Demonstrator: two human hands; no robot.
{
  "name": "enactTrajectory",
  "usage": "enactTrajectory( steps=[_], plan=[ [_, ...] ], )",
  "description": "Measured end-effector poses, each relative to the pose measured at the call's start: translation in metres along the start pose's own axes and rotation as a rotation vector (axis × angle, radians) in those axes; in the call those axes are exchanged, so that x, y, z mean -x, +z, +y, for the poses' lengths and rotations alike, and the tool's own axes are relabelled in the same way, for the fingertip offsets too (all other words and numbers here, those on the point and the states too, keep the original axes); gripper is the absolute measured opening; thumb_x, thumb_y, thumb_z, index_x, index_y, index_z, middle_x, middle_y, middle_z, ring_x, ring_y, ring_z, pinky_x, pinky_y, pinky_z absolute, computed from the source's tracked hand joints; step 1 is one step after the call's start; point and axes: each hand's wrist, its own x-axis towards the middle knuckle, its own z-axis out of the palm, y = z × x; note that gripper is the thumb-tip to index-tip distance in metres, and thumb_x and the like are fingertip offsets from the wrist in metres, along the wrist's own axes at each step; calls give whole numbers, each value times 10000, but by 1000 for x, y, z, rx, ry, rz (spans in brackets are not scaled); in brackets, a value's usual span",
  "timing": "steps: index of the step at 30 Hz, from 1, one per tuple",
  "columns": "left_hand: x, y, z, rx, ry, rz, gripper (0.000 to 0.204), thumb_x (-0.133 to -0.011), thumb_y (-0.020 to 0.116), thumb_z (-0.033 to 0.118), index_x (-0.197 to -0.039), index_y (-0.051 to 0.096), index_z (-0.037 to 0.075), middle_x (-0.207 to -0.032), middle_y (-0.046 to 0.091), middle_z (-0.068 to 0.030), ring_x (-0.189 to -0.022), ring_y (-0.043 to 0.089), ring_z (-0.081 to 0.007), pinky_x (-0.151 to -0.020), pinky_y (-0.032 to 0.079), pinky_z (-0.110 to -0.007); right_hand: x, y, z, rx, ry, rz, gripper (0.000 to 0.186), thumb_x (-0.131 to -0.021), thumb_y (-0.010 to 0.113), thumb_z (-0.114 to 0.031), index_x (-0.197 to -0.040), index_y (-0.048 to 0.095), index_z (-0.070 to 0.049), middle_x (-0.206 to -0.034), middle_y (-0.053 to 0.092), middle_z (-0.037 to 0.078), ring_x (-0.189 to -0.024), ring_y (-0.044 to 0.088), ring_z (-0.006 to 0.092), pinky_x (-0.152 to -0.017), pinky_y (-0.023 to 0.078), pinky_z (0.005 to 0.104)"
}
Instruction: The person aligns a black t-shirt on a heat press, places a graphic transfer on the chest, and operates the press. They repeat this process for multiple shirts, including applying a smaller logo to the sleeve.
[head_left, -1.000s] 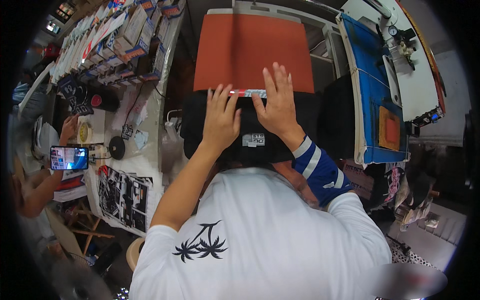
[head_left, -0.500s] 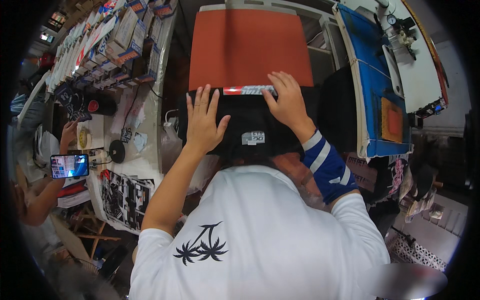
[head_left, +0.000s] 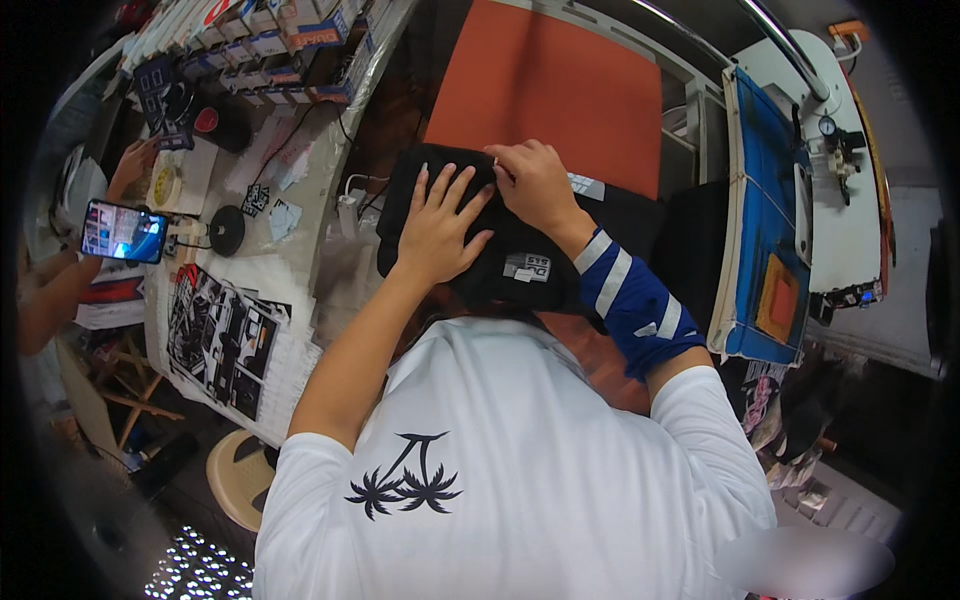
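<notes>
My left hand (head_left: 445, 220) lies flat on the black fabric (head_left: 400, 245) with fingers spread. Just to its right, my right hand (head_left: 535, 185) is pinched at the fabric's upper edge; what sits between its fingertips is hidden. A printed strip (head_left: 585, 186) shows partly from behind the right hand, along the border of the orange pad (head_left: 540, 75). Lower on the fabric is a small grey-and-white patch (head_left: 527, 268).
On the left, a cluttered table (head_left: 335, 130) carries stacked boxes (head_left: 290, 30), printed sheets (head_left: 220, 340) and a phone on a stand (head_left: 122, 230), beside another person's arm (head_left: 55, 300). On the right stand a blue padded board (head_left: 760, 210) and a white machine panel (head_left: 840, 230) with a gauge.
My right hand has moved left along the strip, close to my left hand, and its fingers have closed, covering the strip's red part. The whole view has shifted and tilted somewhat.
</notes>
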Motion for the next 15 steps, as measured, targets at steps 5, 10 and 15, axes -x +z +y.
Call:
enactTrajectory(
  steps=[5, 10, 15],
  plan=[
    [1, 1, -1, -21, 18, 5, 557, -896, 695, 408, -1415, 629, 218, -1554, 479, -130, -1478, 368, -360, -1251, 173, -591, -12, -7, 2, -359, 515, -43, 294, -866, 738, -96, -1153, 741, -28, -939, 767, 136, -863, 753, 244, -824, 592, 351],
    [1, 0, -1, -19, 11, 2, 532, -893, 698, 407, -1391, 653, 224, -1554, 482, -124, -1480, 364, -359, -1254, 169, -589, -18, -11, 16, -306, 469, -77, 302, -840, 729, -132, -1124, 755, -33, -954, 775, 165, -892, 748, 318, -844, 580, 401],
    [1, 0, -1, -36, 11, -1, 512, -882, 707, 421, -1357, 678, 230, -1522, 512, -125, -1472, 376, -359, -1255, 169, -597, -10, -6, -3, 35, -47, 48, 314, -811, 745, -115, -1116, 746, -39, -874, 759, 137, -803, 694, 326, -756, 556, 434]
  ],
)
